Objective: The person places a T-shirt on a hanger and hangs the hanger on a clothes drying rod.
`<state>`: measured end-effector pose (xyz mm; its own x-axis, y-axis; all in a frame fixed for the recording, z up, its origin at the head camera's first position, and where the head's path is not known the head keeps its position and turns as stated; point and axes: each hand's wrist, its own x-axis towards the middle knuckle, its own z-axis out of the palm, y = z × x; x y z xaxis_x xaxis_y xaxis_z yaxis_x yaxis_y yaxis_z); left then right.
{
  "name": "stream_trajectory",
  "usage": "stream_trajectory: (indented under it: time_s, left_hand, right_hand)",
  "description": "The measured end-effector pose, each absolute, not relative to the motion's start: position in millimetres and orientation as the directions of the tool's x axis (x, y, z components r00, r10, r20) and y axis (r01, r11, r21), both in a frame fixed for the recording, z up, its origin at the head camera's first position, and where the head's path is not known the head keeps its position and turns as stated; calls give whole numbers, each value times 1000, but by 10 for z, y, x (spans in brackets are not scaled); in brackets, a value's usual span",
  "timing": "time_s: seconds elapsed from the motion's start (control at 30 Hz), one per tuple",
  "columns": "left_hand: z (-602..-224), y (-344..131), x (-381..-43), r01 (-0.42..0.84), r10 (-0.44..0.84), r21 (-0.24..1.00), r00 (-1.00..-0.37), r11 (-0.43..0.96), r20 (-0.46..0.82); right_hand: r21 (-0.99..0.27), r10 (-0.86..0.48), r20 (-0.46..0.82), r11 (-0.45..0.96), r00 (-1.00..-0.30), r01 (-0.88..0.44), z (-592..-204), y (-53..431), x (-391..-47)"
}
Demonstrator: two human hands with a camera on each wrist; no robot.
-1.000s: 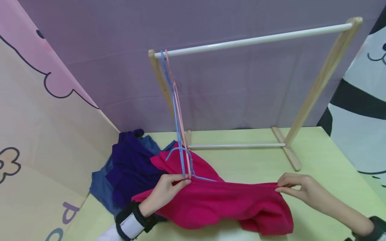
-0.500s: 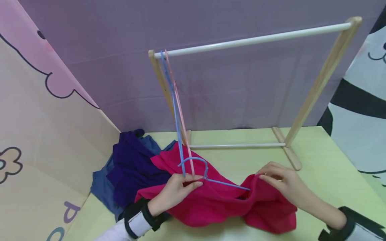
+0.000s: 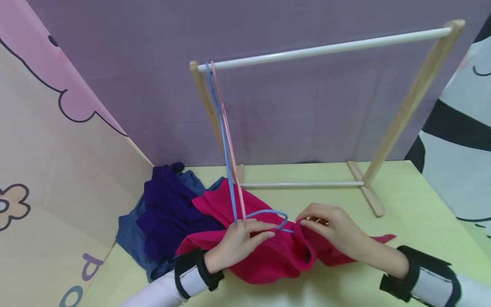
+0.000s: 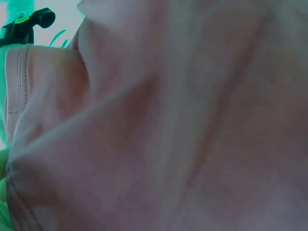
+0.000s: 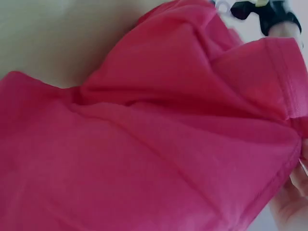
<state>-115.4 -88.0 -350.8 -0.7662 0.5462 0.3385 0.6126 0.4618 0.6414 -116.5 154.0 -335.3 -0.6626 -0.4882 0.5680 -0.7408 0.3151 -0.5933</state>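
A deep pink shirt [image 3: 264, 264] lies bunched over the table between both hands, and its cloth fills most of both wrist views. My left hand [image 3: 243, 241] pinches its upper edge between thumb and fingers, right by the neck of a blue hanger [image 3: 281, 217]. The hanger's hook shows above the cloth; most of its body is hidden inside the shirt. My right hand [image 3: 333, 228] pinches the shirt's edge just to the right, where the cloth gapes in a dark opening. In the right wrist view a stitched hem [image 5: 286, 77] shows beside the fingers.
A wooden rack with a white top rail [image 3: 326, 50] stands behind. A blue hanger [image 3: 226, 149] and a pink hanger [image 3: 229, 140] hang at its left end, reaching down behind my left hand. Dark blue clothes [image 3: 168, 213] lie piled at left.
My right hand has moved left along the shirt's edge, gathering the cloth towards my left hand. The left hand has shifted slightly right, and the loose hanger has sunk further into the shirt.
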Motion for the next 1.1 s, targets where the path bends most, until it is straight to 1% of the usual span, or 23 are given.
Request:
stream_trajectory:
  time_s: [0.03, 0.1, 0.2, 0.27, 0.37, 0.47, 0.57, 0.7, 0.83, 0.97, 1.1]
  left_hand:
    - [-3504, -859, -1156, 625, 553, 633, -757, 456, 349]
    - [-3494, -829, -1162, 618, 556, 645, -759, 450, 339]
    - [-3488, -815, -1172, 578, 540, 670, -786, 466, 303]
    - [-3487, -815, -1179, 552, 529, 681, -802, 481, 277]
    - [-3490, -817, -1191, 518, 510, 691, -825, 505, 245]
    - [-3485, -821, -1202, 490, 504, 715, -835, 499, 220]
    - [-3484, -832, -1208, 476, 503, 741, -837, 474, 215]
    - [-3492, -861, -1208, 455, 491, 775, -844, 439, 218]
    - [-3515, -904, -1206, 452, 474, 789, -848, 415, 237]
    - [-3542, -944, -1218, 485, 486, 776, -832, 403, 268]
    - [-3549, -965, -1228, 517, 508, 757, -812, 399, 287]
  right_hand:
    - [-599, -513, 549, 309, -660, -738, -3344, 1511, -1164]
    - [-623, -550, 494, 316, -673, -715, -3345, 1476, -1161]
    - [-669, -563, 373, 388, -738, -634, -3379, 1497, -1158]
    - [-678, -564, 300, 441, -769, -588, -3415, 1550, -1158]
    - [-687, -591, 220, 470, -776, -553, -3473, 1657, -1160]
    - [-693, -637, 201, 445, -745, -567, -3532, 1757, -1158]
    - [-700, -658, 209, 415, -723, -581, -3584, 1836, -1145]
    - [-699, -632, 220, 429, -743, -572, -3615, 1942, -1111]
    - [-728, -615, 191, 434, -765, -531, -3608, 2077, -1087]
    - [-766, -601, 150, 432, -785, -476, -3595, 2225, -1060]
    - [-774, -587, 154, 428, -795, -466, -3599, 2372, -1019]
